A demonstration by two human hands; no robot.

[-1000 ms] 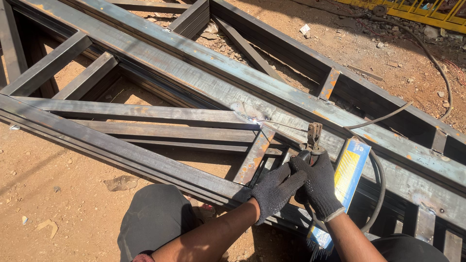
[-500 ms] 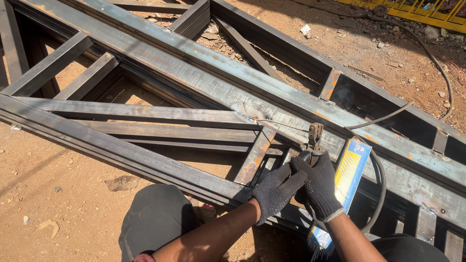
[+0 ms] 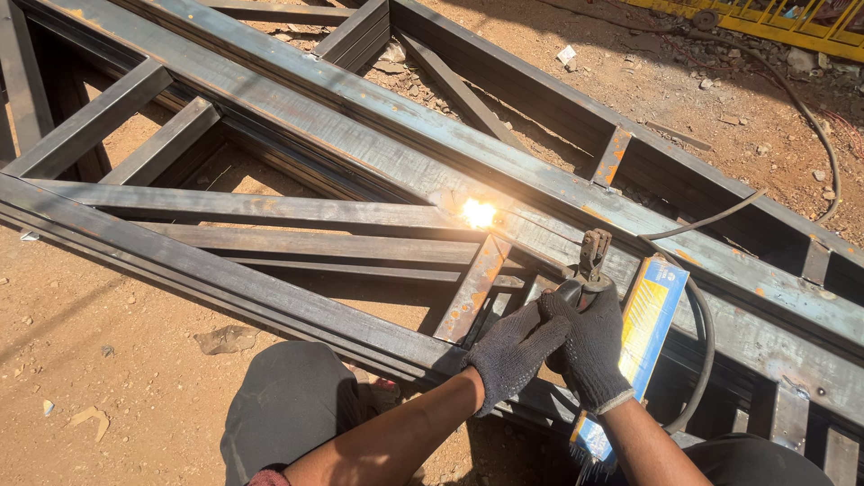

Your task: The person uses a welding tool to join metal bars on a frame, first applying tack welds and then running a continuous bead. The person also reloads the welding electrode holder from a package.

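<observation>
Right hand (image 3: 591, 346): wrapped tight around the welding holder (image 3: 589, 261) (dark glove on)
Left hand (image 3: 513, 351): cupped against the right hand; touching the holder's handle
Bright spark (image 3: 478, 213): on the steel frame (image 3: 270, 216)
Blue and yellow box (image 3: 643, 328): just beside the hands

The rusty grey steel tube frame (image 3: 378, 135) crosses the scene from far left to near right, and its long rails bar any low, flat reach. Open gaps between the cross-members (image 3: 474, 288) at left give room to dip down to the bare reddish dirt ground (image 3: 117, 360). At near right the space is crowded: a black cable (image 3: 702, 333) loops over the rail, and a flat blue-and-yellow packet (image 3: 643, 328) leans there. The bright welding glare (image 3: 478, 213) sits mid-frame. Far right, the soil lies open.
</observation>
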